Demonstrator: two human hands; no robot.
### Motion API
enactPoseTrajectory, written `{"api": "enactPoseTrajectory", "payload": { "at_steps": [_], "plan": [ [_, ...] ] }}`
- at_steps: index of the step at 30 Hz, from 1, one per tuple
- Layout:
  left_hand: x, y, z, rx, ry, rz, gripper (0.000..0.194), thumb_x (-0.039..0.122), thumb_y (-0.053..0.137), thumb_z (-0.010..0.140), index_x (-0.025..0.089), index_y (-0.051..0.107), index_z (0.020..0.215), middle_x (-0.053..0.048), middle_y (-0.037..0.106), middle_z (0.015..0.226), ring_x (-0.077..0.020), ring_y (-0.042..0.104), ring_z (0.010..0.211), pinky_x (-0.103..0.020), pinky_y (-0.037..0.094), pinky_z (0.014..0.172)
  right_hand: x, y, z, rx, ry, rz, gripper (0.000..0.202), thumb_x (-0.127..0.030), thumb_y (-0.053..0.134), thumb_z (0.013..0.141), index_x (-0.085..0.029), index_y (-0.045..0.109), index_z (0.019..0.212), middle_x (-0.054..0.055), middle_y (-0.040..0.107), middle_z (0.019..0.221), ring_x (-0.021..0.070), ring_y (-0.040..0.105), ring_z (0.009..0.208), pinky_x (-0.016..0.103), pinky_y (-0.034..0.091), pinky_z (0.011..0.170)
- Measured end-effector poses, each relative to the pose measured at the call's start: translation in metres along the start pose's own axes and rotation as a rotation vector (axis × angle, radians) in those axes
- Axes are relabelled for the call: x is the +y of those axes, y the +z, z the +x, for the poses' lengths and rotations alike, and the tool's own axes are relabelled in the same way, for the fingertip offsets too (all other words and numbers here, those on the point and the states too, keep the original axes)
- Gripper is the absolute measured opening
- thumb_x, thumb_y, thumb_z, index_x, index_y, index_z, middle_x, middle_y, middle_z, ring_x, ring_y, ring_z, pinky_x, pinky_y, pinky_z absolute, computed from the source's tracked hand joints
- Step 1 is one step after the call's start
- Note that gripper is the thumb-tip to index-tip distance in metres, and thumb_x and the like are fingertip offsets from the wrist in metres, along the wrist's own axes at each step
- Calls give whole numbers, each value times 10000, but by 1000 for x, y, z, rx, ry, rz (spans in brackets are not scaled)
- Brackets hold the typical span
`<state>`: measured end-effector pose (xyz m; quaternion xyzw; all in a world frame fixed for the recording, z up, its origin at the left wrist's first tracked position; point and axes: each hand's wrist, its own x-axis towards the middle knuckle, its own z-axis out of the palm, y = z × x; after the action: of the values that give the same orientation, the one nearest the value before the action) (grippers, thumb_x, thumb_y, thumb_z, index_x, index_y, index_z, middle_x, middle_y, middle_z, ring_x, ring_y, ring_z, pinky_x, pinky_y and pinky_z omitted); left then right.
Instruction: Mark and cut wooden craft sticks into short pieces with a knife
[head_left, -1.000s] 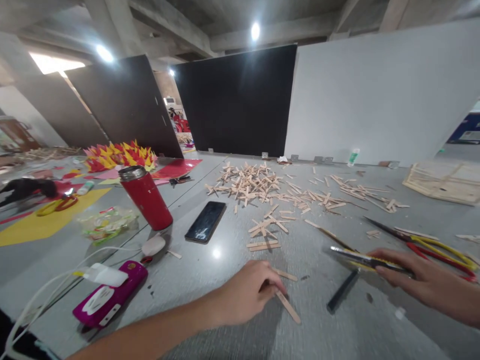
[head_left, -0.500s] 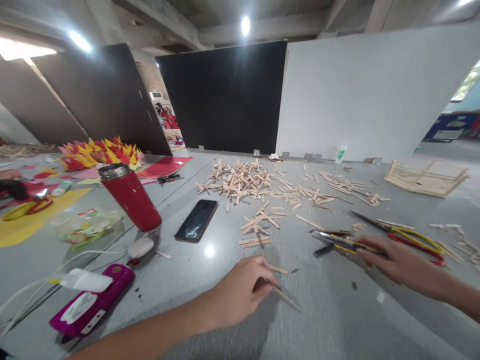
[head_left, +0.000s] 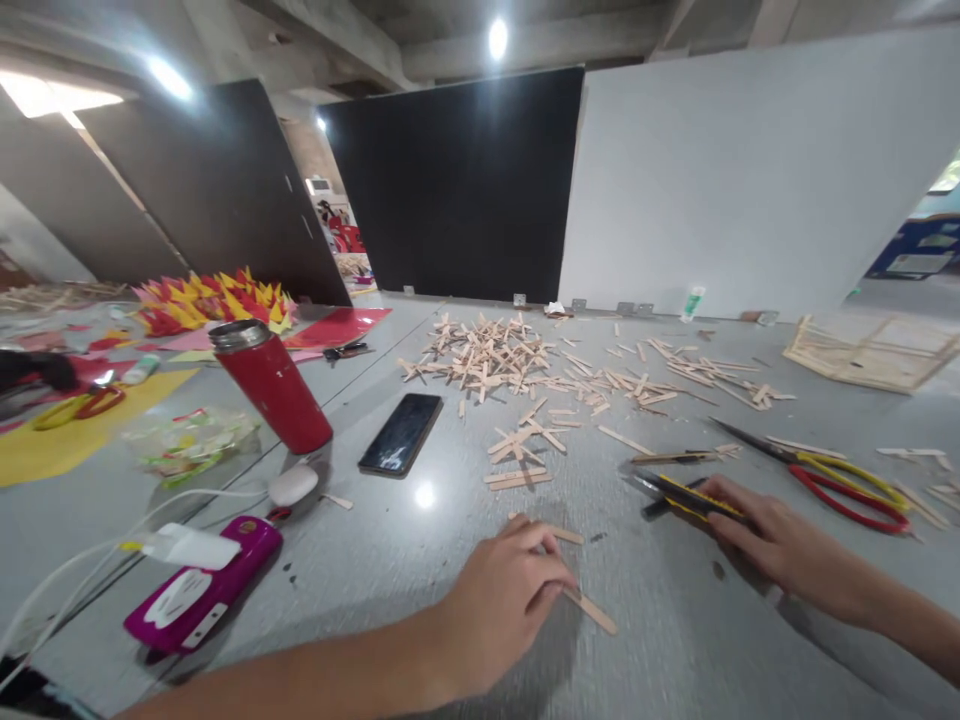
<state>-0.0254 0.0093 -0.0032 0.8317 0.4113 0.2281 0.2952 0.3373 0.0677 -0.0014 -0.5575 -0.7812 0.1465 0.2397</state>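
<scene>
My left hand [head_left: 506, 610] rests on the grey table with its fingers closed over a wooden craft stick [head_left: 598, 612]. The stick's end pokes out to the right of my fingers, flat on the tabletop. Just behind those fingers lies another craft stick [head_left: 566, 535]. In my right hand [head_left: 772, 535] is a black and yellow utility knife [head_left: 694, 500], its blade pointing left and away from me. A small black piece [head_left: 658, 506] sits on the table beneath the knife. Long scissors [head_left: 825, 475] with yellow and red handles lie beyond my right hand.
A big pile of craft sticks [head_left: 487, 355] spreads over the table's middle. To the left are a phone [head_left: 401, 435], a red flask [head_left: 281, 390] and a purple power strip [head_left: 202, 590] with cables. A stick frame [head_left: 874, 360] stands at right. Black and white panels [head_left: 465, 190] rise behind.
The stick under my left hand has gone from tilted on edge to lying flat. My right hand has taken the knife up, apart from the thin tool beside it. The view has shifted slightly.
</scene>
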Motion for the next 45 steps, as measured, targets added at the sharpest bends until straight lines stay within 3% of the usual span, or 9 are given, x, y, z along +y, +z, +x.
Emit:
{"api": "enactPoseTrajectory", "payload": {
  "at_steps": [3, 7, 13, 20, 29, 34, 36, 41, 45],
  "plan": [
    [-1, 4, -2, 29, 59, 57, 289, 9, 621, 960, 200, 832, 1010, -69, 730, 1046, -250, 661, 1052, -355, 552, 890, 6, 2, 3, -91, 16, -42, 405, -603, 493, 982, -279, 728, 1039, 76, 826, 915, 307, 786, 824, 409, 608, 733],
    [-7, 10, -3, 69, 140, 121, 295, -7, 594, 966, 181, 815, 1020, -68, 721, 1002, -235, 656, 1020, -324, 562, 866, 1, 5, 2, -53, 30, -80, 382, -562, 477, 966, -263, 702, 1044, 95, 833, 920, 327, 795, 835, 433, 610, 770],
    [-20, 20, -2, 124, 207, 230, 298, -34, 555, 946, 169, 769, 990, -69, 692, 977, -234, 631, 985, -332, 552, 873, 0, 26, -10, 63, -84, -132, 264, -443, 456, 1030, -267, 627, 1127, 33, 801, 778, 253, 767, 648, 338, 580, 642],
    [-30, 23, 0, 113, 248, 305, 133, 85, 635, 953, 172, 733, 932, -69, 666, 955, -230, 616, 939, -321, 540, 842, 13, 37, -11, 139, -128, -151, 242, -420, 493, 1032, -253, 626, 1147, 42, 811, 804, 240, 773, 646, 320, 584, 615],
    [-10, 9, -1, 18, 62, 283, 275, 16, 503, 1019, 175, 722, 967, -71, 698, 1032, -242, 618, 1054, -366, 524, 974, -14, 22, -10, 50, -79, -144, 282, -401, 449, 1029, -249, 664, 1130, 113, 851, 957, 323, 818, 808, 389, 620, 677],
    [11, -9, -5, -45, -57, 220, 157, 80, 624, 975, 180, 723, 1045, -83, 701, 1137, -272, 625, 1136, -419, 548, 1011, -16, 23, -10, 59, -51, -127, 287, -416, 460, 1024, -230, 648, 1134, 68, 805, 793, 277, 758, 668, 371, 577, 648],
    [20, -11, -11, -106, -54, 200, 251, 111, 671, 948, 209, 720, 1174, -98, 686, 1239, -291, 623, 1211, -444, 547, 1049, -19, 21, -9, 74, -25, -125, 244, -392, 471, 1021, -241, 653, 1079, 41, 785, 759, 253, 732, 634, 352, 551, 629],
    [26, 1, -32, -344, -48, 391, 719, 214, 768, 915, 242, 502, 1582, -277, 408, 1673, -580, 366, 1526, -782, 441, 1093, -47, 0, -8, 99, 8, -115, 257, -373, 495, 1005, -241, 716, 1026, -3, 708, 633, 212, 650, 523, 327, 518, 579],
    [22, 9, -38, -302, 4, 418, 746, 246, 736, 960, 280, 426, 1637, -253, 304, 1740, -571, 290, 1567, -817, 379, 1131, -85, -17, -15, 10, -61, -46, 340, -399, 614, 926, -265, 840, 1142, 49, 862, 952, 269, 790, 749, 349, 624, 659]
  ]
}}
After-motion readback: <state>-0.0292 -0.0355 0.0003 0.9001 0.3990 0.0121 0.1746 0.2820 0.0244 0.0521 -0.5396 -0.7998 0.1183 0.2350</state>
